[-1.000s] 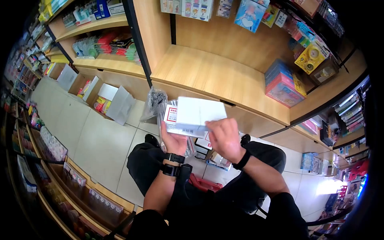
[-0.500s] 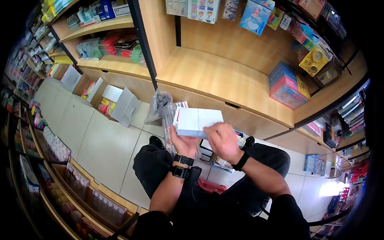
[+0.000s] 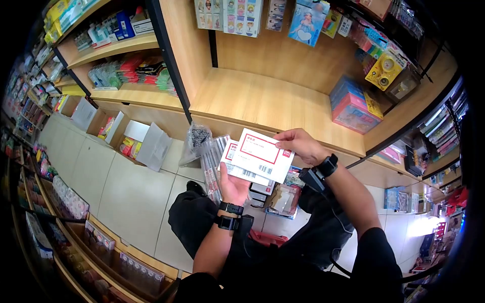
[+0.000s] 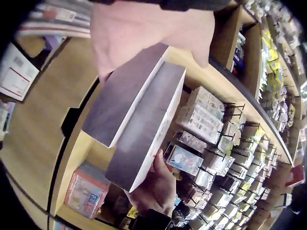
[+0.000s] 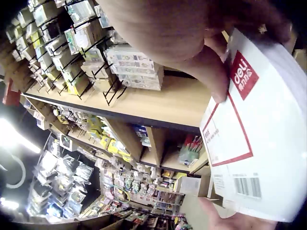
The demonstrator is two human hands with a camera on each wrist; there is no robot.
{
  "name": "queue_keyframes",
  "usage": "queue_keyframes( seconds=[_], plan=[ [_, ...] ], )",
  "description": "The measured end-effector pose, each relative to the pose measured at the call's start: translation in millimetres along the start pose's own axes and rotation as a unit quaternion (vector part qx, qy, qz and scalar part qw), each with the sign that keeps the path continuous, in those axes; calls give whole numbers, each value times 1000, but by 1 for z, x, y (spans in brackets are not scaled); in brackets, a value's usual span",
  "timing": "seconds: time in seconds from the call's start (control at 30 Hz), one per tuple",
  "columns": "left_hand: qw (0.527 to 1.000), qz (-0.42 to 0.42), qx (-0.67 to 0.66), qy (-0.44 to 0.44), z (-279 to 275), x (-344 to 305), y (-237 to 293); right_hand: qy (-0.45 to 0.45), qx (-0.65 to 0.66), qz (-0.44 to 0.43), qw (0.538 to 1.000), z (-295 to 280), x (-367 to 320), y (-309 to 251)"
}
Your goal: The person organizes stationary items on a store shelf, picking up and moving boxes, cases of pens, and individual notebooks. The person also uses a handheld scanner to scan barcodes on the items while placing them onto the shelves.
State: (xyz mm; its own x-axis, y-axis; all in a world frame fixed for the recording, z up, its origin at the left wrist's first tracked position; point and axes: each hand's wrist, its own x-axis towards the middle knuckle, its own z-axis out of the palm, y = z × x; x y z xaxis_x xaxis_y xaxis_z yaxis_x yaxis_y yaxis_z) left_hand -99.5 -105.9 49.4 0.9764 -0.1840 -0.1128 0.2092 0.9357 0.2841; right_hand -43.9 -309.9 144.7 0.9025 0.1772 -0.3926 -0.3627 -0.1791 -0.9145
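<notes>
My left hand [image 3: 235,189], palm up, holds a white box [image 3: 235,166] with a red-framed label, thumb along its near left edge. My right hand [image 3: 303,145] pinches the upper right corner of a second white box [image 3: 265,156], tilted over the first and overlapping it in the head view. Its printed face shows a red frame, a barcode and a red "deli" mark, clear in the right wrist view on this box [image 5: 264,143]. The left wrist view shows the shaded sides of both boxes, with the right thumb [image 4: 160,163] at the farther one's edge.
Ahead is a wooden shelf [image 3: 252,101] with a pink and blue box [image 3: 353,108] at its right. Clear plastic packs [image 3: 211,166] and a bag [image 3: 196,144] lie on the floor by the left knee. Open cartons [image 3: 144,144] stand farther left; packaged goods hang above.
The upper box has gone from plain face up to printed label up. My right hand has moved from its near side to its upper right corner. The left hand keeps its box.
</notes>
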Motion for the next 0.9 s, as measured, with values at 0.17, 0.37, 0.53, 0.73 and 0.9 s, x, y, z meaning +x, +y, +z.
queue_keyframes(
  seconds=[0.17,0.37,0.53,0.73,0.9],
  plan=[
    [999,30,-1,39,-14,2,-1,34,-34,-82,996,12,4,30],
    [994,83,27,72,-12,0,2,86,39,-102,990,22,1,46],
    [991,110,51,63,-20,7,4,131,163,-89,974,50,-35,41],
    [987,127,75,58,-27,8,2,96,263,-68,957,58,-37,52],
    [984,149,84,52,-25,4,-3,62,264,-82,959,67,-32,52]
  ],
)
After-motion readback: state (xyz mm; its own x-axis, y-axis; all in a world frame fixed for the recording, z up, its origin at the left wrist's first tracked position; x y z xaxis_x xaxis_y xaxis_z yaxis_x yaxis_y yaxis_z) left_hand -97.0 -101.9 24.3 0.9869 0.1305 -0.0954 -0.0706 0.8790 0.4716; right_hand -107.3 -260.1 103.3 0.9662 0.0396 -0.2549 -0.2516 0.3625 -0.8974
